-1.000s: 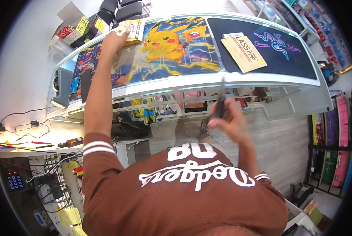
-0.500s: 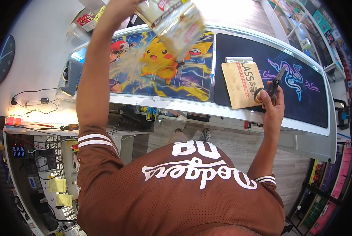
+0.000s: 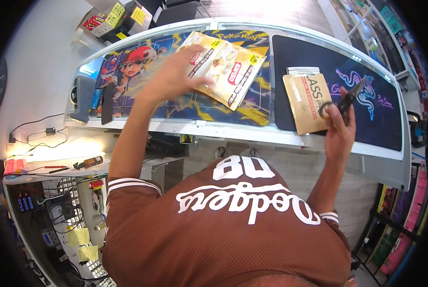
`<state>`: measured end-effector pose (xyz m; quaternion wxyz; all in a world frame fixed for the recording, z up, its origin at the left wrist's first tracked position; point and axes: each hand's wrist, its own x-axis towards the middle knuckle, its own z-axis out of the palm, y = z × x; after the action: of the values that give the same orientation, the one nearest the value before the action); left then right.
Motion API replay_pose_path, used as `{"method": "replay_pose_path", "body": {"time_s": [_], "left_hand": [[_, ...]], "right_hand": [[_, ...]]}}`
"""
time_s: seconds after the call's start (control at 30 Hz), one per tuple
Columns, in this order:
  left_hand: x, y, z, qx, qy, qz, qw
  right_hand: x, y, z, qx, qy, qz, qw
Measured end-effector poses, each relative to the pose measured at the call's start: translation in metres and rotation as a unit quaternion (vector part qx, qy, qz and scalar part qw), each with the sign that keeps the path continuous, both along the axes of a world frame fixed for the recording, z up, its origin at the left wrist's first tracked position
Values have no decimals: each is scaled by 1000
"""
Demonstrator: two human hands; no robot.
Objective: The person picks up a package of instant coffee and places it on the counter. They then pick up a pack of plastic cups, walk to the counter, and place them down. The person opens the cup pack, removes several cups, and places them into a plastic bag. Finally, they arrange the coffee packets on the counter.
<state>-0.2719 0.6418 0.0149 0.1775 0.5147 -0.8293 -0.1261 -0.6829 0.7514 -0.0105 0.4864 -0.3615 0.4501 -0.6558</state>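
A shiny gold-and-white snack pack lies tilted across the colourful cartoon play mat on the glass counter. Over its left part hovers my left hand, slightly blurred, its fingers spread and apart; whether the fingertips touch the pack I cannot tell. My right hand is closed around the handles of dark scissors, whose blades point up and away to the right. Just left of the scissors, a flat brown cardboard envelope rests on the black mat.
A grey stand-like device and a dark phone-shaped object are at the counter's left end. Lower left, a workbench carries cables, a brown bottle and a meter with lit digits. Open boxes stand beyond the counter.
The snack pack has come down from the air onto the cartoon mat. My left hand has lowered toward me and its fingers have spread. The right hand still holds the scissors.
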Motion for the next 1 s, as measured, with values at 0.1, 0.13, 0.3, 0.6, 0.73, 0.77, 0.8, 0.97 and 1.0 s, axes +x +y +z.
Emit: {"method": "replay_pose_path", "body": {"time_s": [0.1,0.13,0.3,0.6,0.73,0.77,0.8,0.97,1.0], "left_hand": [[-35,8,-26,-98,-95,-160,978],[-34,2,-31,-88,-88,-172,977],[-35,-32,-30,-101,-95,-209,968],[-47,-51,15,-81,119,12,990],[31,-85,58,-117,461,131,870],[61,-81,61,-117,515,103,843],[87,-81,62,-112,570,69,811],[200,-36,-4,135,612,172,760],[179,-23,-4,150,623,217,736]], "right_hand": [[50,-15,-1,20,-83,69,994],[69,-19,-1,33,-83,73,993],[83,-34,-20,51,173,58,982],[55,-36,-17,59,26,-4,998],[56,-59,-16,45,168,41,984],[68,-67,0,72,311,23,947],[73,-76,10,66,393,18,917],[109,-138,29,164,740,89,646],[115,-143,28,166,740,89,646]]}}
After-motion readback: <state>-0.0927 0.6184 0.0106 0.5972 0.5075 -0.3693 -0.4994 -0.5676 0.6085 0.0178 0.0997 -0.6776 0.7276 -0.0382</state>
